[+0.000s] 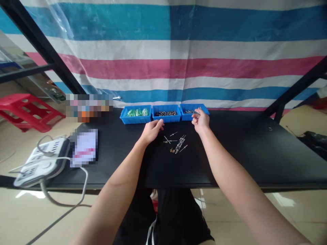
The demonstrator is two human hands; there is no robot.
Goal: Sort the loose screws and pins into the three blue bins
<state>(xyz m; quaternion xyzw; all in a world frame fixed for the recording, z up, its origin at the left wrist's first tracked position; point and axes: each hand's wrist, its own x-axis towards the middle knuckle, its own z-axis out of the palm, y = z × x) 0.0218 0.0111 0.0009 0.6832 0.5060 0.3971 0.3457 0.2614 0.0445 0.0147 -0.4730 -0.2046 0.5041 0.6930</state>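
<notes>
My left hand (152, 131) rests by the front of the middle blue bin (166, 118), fingers curled in and thumb on top; whatever is inside it, if anything, is hidden. In front of the right blue bin (187, 117), my right hand (201, 119) is raised and closed, with a thin metal blind rivet (197, 111) seemingly pinched at its fingertips. More blind rivets (180, 143) lie loosely on the black table between my hands. Two small brass-coloured round pieces (172, 150) are beside them. Small metal parts (166, 113) fill the middle bin, and thin rivets (189, 111) lie in the right one.
A left blue bin (136, 119) holds green and clear plastic pieces. A blurred-out notepad-like item (84, 148) and a white power strip (44, 160) with cables lie on the left. Black frame posts flank the table (242, 146); a striped sheet (153, 68) hangs behind.
</notes>
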